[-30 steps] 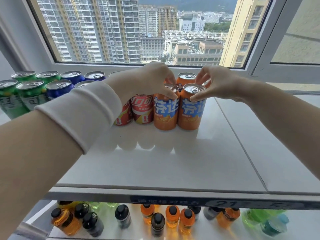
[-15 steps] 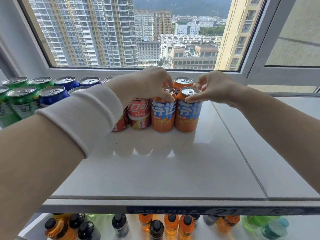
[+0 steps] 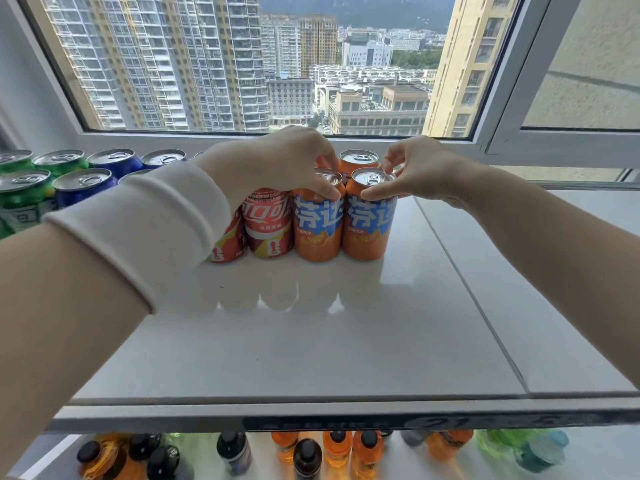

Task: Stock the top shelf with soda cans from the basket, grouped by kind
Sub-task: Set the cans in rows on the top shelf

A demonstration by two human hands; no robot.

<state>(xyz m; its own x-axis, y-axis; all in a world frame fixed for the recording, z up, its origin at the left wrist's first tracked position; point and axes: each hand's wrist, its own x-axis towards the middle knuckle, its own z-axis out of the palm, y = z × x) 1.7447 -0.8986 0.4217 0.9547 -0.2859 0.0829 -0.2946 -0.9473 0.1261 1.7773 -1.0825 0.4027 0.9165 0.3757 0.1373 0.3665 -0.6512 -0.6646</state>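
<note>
Cans stand in rows at the back of the white top shelf. My left hand grips the rim of an orange can from above. My right hand pinches the rim of the orange can beside it. A third orange can stands behind them. Two red cola cans stand to their left, one partly hidden by my sleeve. Further left are blue cans and green cans. The basket is out of view.
The window frame runs right behind the cans. The shelf's right half and front area are bare, with a seam running across. Bottles with black caps stand on the shelf below.
The camera has shifted a little. Both hands stay on the two front orange cans, which stand in the same place next to the red cans.
</note>
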